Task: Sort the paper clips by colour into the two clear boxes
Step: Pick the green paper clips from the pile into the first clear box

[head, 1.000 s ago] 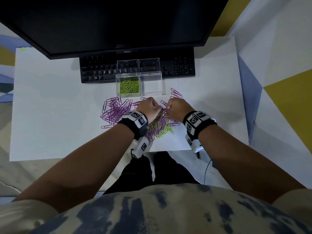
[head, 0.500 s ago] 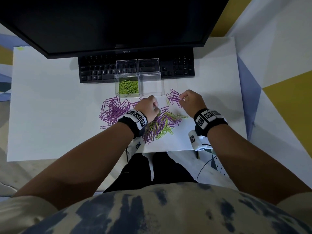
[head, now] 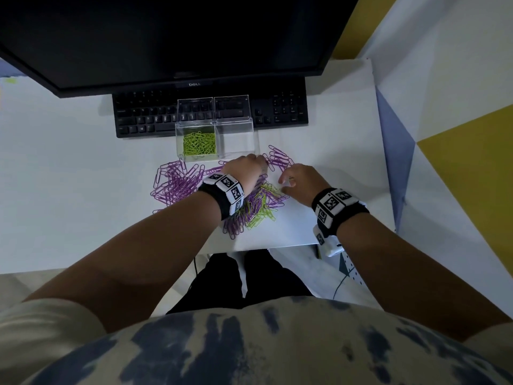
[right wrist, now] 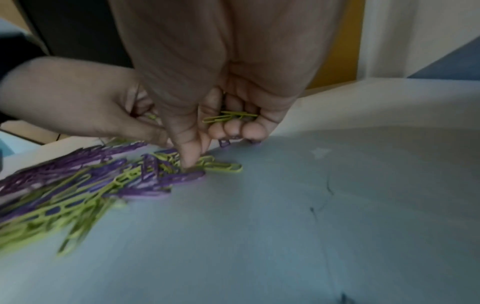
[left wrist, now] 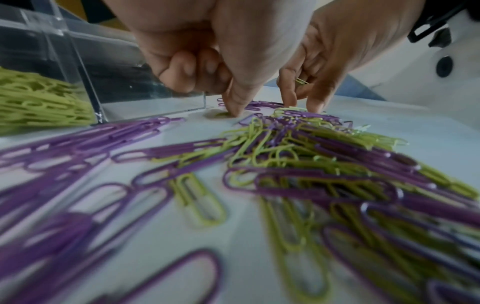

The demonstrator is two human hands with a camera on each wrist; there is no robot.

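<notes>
A mixed heap of purple and green paper clips lies on the white tabletop, near its front edge. A second pile of purple clips lies just left of it, and a few more purple clips lie farther back. Behind the piles stand two clear boxes side by side: the left box holds green clips, and the right box looks bare inside.

The right hand is at the heap's right edge. Its curled fingers cup several green clips against the palm while its thumb touches the heap. The left hand is over the back of the heap, fingers curled, one fingertip pressed to the tabletop; a scrap of green shows inside its curl.

Behind the boxes sits a black keyboard beneath a dark monitor.
</notes>
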